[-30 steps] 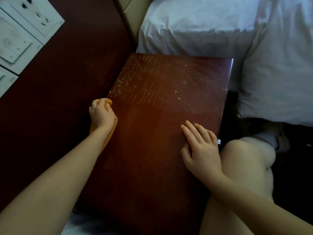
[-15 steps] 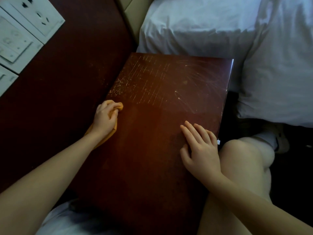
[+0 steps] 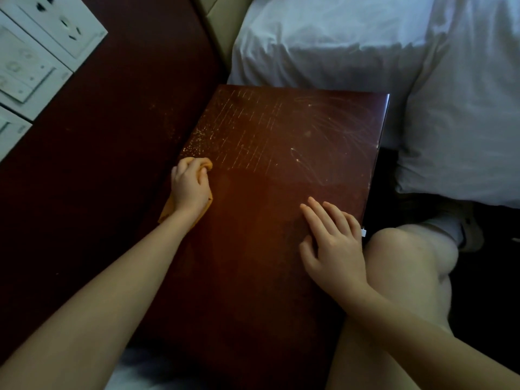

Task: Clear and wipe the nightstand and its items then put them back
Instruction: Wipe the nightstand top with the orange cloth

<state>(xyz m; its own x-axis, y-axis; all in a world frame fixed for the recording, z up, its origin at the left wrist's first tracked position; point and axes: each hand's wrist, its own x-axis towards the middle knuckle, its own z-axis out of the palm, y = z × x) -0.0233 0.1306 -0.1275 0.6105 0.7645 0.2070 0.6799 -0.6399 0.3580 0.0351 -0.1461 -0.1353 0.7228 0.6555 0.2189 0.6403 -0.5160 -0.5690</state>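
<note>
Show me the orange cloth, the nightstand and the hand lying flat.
orange cloth (image 3: 207, 165), head view, bunched tip at its far end.
nightstand (image 3: 281, 130), head view, scratched far part of its top.
right hand (image 3: 334, 244), head view, back of the hand.

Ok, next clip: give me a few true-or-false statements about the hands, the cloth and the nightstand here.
1. The left hand grips an orange cloth on the nightstand. True.
2. The right hand holds a spray bottle. False: it lies flat on the nightstand top, fingers straight, holding nothing.
3. The far part of the top shows pale streaks. True.
4. The cloth lies at the edge next to the white bedding. False: it is at the opposite, left edge, by the dark wall panel.
</note>
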